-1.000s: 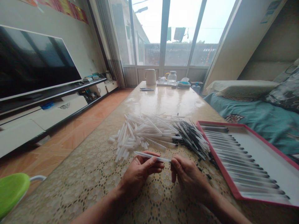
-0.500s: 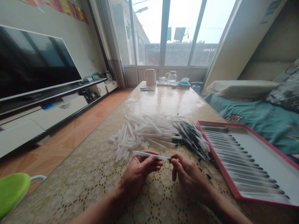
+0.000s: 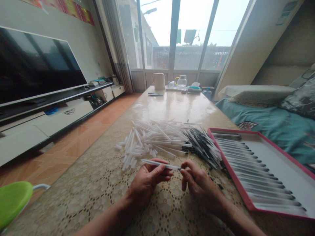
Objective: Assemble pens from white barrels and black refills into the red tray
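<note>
A clear-barrelled pen (image 3: 150, 162) lies slantwise across my fingers above the table. My left hand (image 3: 145, 181) is closed round its middle, thumb on top, the pale pointed end jutting out to the left. At the other end, my right hand (image 3: 198, 183) pinches the dark tip between thumb and forefinger; the fingertips hide whether a separate plug sits there. Just beyond my hands is a heap of white translucent pen caps and barrels (image 3: 152, 136). Black-and-white refills (image 3: 200, 144) form a bundle to its right.
A pink-rimmed tray (image 3: 237, 183) at the right holds a row of pens with dark ends. Small black plugs (image 3: 220, 186) lie beside it. A jug (image 3: 158, 81) and a glass pot (image 3: 182, 81) stand at the table's far end. A green stool (image 3: 14, 201) is at left.
Almost nothing differs. The whole view has shifted very slightly, and both hands keep the same hold on the pen.
</note>
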Demonstrator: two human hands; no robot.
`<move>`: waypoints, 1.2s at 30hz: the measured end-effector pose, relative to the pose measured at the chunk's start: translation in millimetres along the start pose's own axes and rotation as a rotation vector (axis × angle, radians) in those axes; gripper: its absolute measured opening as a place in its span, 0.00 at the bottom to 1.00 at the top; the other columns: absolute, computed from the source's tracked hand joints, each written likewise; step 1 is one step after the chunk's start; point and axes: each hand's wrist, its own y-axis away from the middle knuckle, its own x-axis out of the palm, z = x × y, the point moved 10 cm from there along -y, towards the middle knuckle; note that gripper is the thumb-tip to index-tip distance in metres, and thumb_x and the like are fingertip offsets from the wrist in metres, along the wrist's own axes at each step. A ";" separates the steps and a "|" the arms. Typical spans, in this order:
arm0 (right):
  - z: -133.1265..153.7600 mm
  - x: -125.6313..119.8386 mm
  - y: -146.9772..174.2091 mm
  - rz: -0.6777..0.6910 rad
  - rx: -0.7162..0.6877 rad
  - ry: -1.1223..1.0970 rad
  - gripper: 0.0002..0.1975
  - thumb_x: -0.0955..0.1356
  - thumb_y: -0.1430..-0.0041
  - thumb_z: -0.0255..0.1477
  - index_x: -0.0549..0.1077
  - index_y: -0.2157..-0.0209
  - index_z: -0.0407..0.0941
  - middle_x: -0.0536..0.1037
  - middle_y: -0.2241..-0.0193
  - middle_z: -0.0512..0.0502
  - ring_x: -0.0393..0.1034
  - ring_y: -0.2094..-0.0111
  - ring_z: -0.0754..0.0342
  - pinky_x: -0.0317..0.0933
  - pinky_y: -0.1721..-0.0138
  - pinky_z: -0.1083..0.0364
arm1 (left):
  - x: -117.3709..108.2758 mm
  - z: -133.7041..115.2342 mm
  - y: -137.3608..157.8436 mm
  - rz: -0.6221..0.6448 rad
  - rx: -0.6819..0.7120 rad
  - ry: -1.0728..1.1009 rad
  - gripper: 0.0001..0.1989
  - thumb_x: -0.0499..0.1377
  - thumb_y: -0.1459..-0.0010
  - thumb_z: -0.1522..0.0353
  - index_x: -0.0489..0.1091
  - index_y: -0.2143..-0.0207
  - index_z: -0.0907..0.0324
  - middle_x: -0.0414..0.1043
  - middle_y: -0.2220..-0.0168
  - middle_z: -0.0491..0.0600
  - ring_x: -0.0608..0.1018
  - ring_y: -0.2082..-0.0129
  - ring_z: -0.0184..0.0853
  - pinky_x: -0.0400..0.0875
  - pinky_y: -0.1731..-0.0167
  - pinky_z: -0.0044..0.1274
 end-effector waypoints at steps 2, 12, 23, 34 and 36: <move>-0.4 1.8 0.1 0.008 0.002 -0.019 0.14 0.54 0.34 0.38 0.61 0.69 0.45 0.73 0.83 0.53 0.62 0.83 0.60 0.54 0.77 0.61 | 0.3 0.2 -0.4 0.004 -0.003 -0.005 0.08 0.63 0.48 0.69 0.73 0.66 0.64 0.78 0.71 0.53 0.79 0.71 0.33 0.72 0.67 0.24; 14.7 -2.9 2.1 -0.068 -0.136 0.154 0.10 0.60 0.38 0.33 0.67 0.59 0.44 0.75 0.68 0.46 0.70 0.70 0.56 0.62 0.69 0.59 | 19.3 -8.3 7.6 0.055 0.067 -0.341 0.12 0.64 0.50 0.65 0.73 0.67 0.66 0.75 0.77 0.50 0.75 0.77 0.31 0.70 0.73 0.23; -1.6 -31.6 3.5 -0.228 -0.075 0.128 0.12 0.59 0.37 0.35 0.70 0.64 0.43 0.73 0.74 0.47 0.67 0.75 0.56 0.62 0.74 0.58 | -17.0 -106.5 31.3 -0.412 0.504 -1.487 0.05 0.57 0.47 0.70 0.70 0.67 0.57 0.70 0.67 0.50 0.72 0.71 0.35 0.65 0.67 0.27; -7.8 -38.3 2.5 -0.241 -0.043 0.106 0.11 0.60 0.38 0.35 0.70 0.64 0.44 0.73 0.76 0.50 0.68 0.77 0.57 0.60 0.75 0.59 | -39.8 -90.0 20.3 -0.429 0.210 -1.844 0.08 0.53 0.48 0.74 0.70 0.65 0.61 0.70 0.62 0.57 0.74 0.62 0.43 0.64 0.63 0.28; -7.8 -37.8 2.0 -0.237 -0.048 0.104 0.11 0.60 0.39 0.34 0.69 0.62 0.43 0.73 0.77 0.50 0.68 0.77 0.57 0.60 0.76 0.59 | -37.8 -88.9 20.7 -0.418 0.223 -1.850 0.09 0.52 0.48 0.75 0.69 0.65 0.62 0.69 0.62 0.58 0.74 0.63 0.42 0.64 0.63 0.28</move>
